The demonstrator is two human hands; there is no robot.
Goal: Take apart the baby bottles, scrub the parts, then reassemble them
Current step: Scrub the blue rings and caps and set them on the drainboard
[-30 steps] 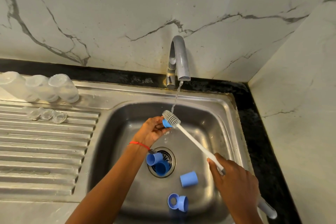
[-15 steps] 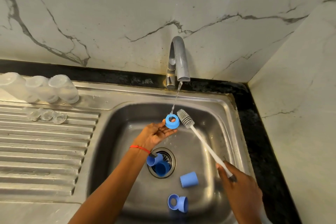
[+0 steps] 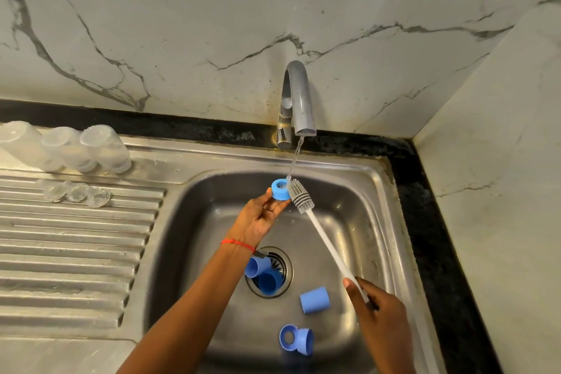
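Observation:
My left hand (image 3: pixel 259 218) holds a blue screw ring (image 3: pixel 280 189) by its rim under the thin water stream, hole facing up. My right hand (image 3: pixel 379 313) grips the white handle of a bottle brush (image 3: pixel 300 195), whose grey bristle head touches the ring's right side. In the sink basin (image 3: pixel 358 240) lie two blue caps (image 3: pixel 262 275) on the drain, another blue cap (image 3: pixel 314 300) on its side, and two blue rings (image 3: pixel 296 338) near the front. Three clear bottle bodies (image 3: pixel 104 147) stand upside down on the drainboard, with three clear teats (image 3: pixel 77 191) in front of them.
A grey tap (image 3: pixel 297 100) runs a thin stream of water into the basin. The ribbed steel drainboard (image 3: pixel 69 252) spreads to the left. Marble walls close off the back and the right side, with a black counter edge (image 3: pixel 431 222) along them.
The ring has turned from sideways in my fingers to hole-up under the stream. The brush head came off the ring, swung right, then came back against its right side.

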